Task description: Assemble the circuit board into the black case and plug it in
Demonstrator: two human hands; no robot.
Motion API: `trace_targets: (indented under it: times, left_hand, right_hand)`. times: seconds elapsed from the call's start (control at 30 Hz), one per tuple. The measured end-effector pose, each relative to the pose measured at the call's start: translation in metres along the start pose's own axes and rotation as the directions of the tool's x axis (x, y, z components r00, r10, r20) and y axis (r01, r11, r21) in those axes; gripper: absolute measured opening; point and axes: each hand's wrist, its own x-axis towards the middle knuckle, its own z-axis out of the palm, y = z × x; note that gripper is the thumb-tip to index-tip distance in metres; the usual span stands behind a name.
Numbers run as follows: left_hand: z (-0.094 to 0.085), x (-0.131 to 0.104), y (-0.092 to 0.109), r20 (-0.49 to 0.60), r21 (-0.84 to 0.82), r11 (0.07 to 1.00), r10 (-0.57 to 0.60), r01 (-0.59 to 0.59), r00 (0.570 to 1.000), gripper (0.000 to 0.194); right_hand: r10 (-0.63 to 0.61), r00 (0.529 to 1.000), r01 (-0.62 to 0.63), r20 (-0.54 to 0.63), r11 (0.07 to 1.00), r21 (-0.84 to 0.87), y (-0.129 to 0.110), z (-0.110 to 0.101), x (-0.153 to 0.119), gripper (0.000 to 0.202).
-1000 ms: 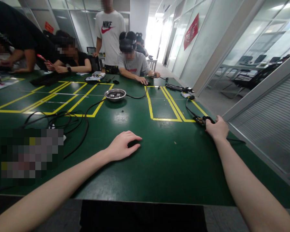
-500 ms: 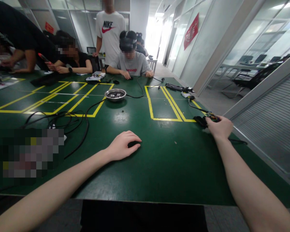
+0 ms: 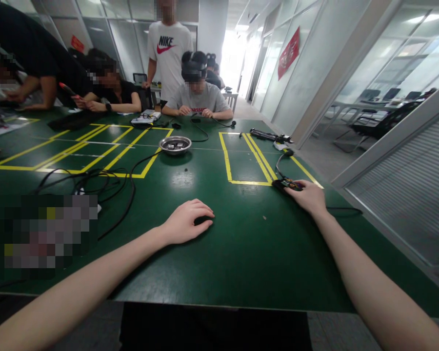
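My left hand [image 3: 188, 222] rests on the green table, fingers slightly curved and thumb apart. The gap under its fingers is dark, and I see no object held there. Further out on the right, my right hand [image 3: 309, 196] grips a small black device with an exposed circuit board [image 3: 286, 184] and coloured wires. A short cable runs from this device to a round black end piece [image 3: 289, 153]. The fingers hide part of the device, which is low over the table or touching it; I cannot tell which.
A metal bowl [image 3: 175, 145] with small metal parts stands mid-table. Black cables [image 3: 95, 183] lie coiled at left, near a blurred-out patch. Yellow tape [image 3: 227, 161] marks the green table [image 3: 234, 263]. Black tools [image 3: 269, 135] lie at far right. A person in grey [image 3: 201, 97] sits opposite.
My right hand has moved left with the circuit-board device, toward the yellow tape lines. My left hand has stayed in place. The person opposite has drawn their hands closer together.
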Motion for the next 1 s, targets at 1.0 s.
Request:
trace_targets:
  times: [1.0]
  left_hand:
    - [-0.003,0.0,0.012,0.073,0.122,0.992,0.034,-0.043,0.997,0.047]
  right_hand:
    - [-0.873,0.466,0.498,0.142,0.391,0.774,-0.135,0.009,-0.107,0.035]
